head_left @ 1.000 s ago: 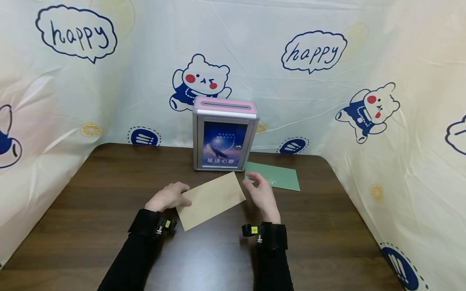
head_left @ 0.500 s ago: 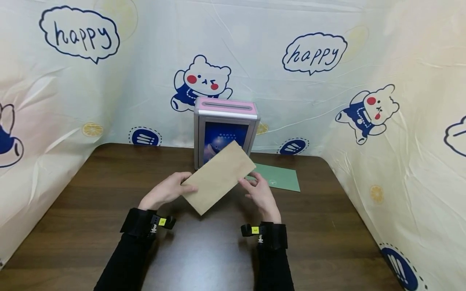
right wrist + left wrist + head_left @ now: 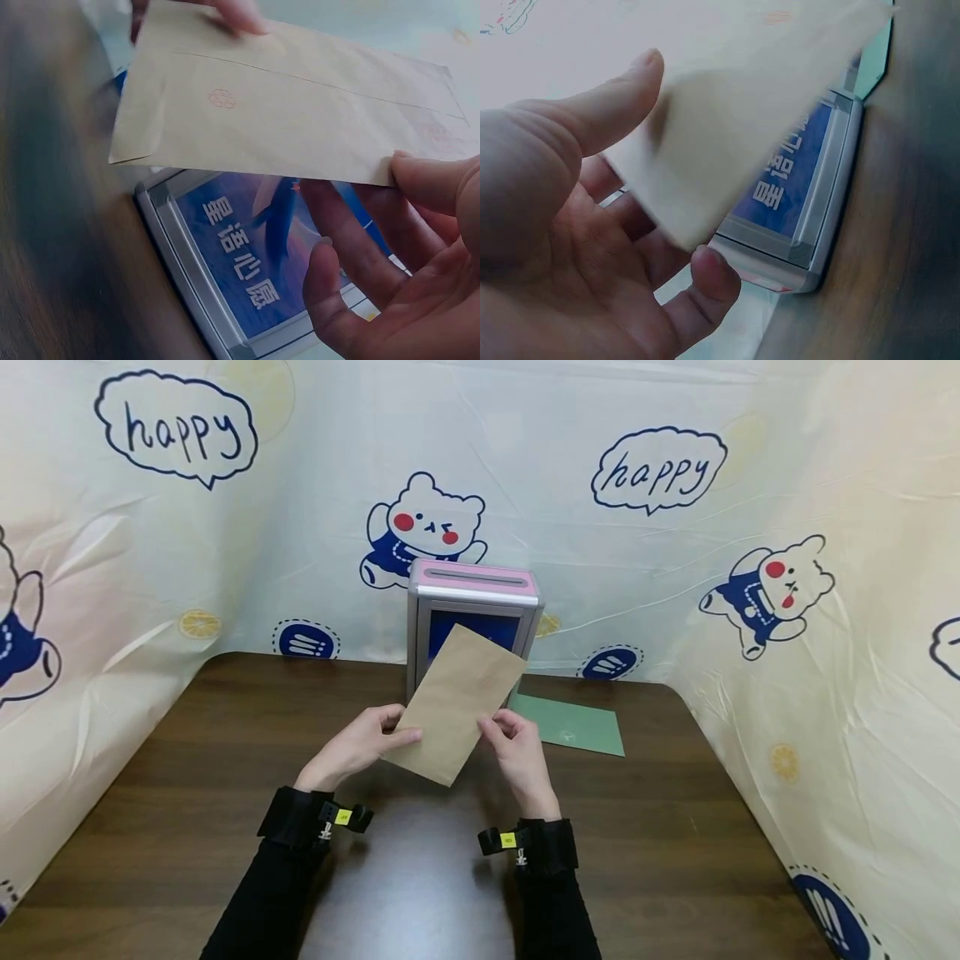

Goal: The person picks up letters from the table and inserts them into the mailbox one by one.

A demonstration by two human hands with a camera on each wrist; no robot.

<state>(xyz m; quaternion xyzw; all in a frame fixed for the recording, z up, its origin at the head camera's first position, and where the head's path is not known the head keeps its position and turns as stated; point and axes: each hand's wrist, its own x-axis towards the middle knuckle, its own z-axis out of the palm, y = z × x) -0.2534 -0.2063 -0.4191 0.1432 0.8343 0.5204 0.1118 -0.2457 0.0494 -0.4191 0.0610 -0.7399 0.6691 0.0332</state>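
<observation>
A tan paper envelope (image 3: 463, 706) is held raised and tilted over the table, in front of the box. My left hand (image 3: 354, 748) grips its left edge, thumb on the near face and fingers behind. At the right edge, my right hand (image 3: 521, 760) pinches the paper between thumb and fingertips. The right wrist view shows the flap seam and faint red printing on the envelope (image 3: 285, 124). Behind it stands a silver box with a pink slotted top (image 3: 474, 578). Its blue front panel (image 3: 799, 176) with white characters is partly covered by the envelope.
A green envelope (image 3: 576, 725) lies flat on the brown wooden table (image 3: 660, 827), right of the box. A pale cloth (image 3: 540, 435) printed with bears and "happy" bubbles hangs around the table's back and sides.
The tan envelope has been lifted from low over the table and turned steeper, now overlapping the box front. My right hand, earlier apart from it, now pinches its right edge.
</observation>
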